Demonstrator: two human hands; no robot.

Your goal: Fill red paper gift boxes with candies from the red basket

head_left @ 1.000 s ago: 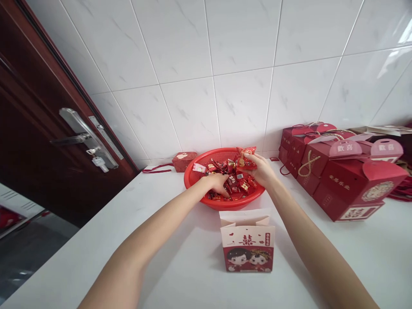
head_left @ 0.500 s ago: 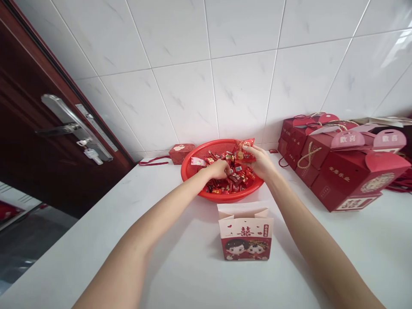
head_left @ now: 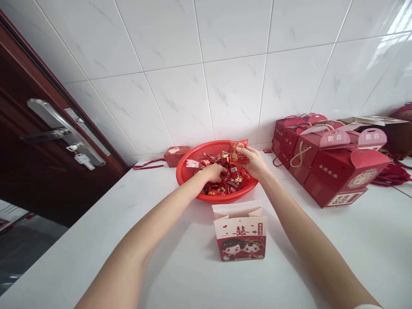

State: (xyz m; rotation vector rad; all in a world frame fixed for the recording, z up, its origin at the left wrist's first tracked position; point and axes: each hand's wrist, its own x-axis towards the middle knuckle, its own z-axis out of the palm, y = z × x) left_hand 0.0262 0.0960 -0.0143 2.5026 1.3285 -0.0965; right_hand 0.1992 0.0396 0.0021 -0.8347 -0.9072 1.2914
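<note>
So, closest in is an upright white-and-red cardboard box with a cartoon couple printed on it [head_left: 242, 240], open at the top, on a smooth white tabletop [head_left: 180, 274]. Can't see if anything's inside. Just behind sits a round red plastic basket with a perforated wall [head_left: 189, 154], holding a heap of small sweets in shiny, mostly red wrappers [head_left: 236, 182]. The left hand [head_left: 213, 173] is down in the heap, fingers curled, but the tips are buried, so I can't tell if it's got hold of one. The right hand [head_left: 255, 163] is pinching a shiny red plastic packet with gold print [head_left: 238, 148] at the basket's far right edge.

My read: this is the picking-out step. Next move, I'd say, calls for a snug pinch on one wrapper and a clean lift, without letting the packet slip.

Farther back: dark-red cardboard gift boxes [head_left: 341, 171] off right, a small red patterned box [head_left: 177, 156] behind-left of the basket, then white marbled tiles [head_left: 238, 98].
</note>
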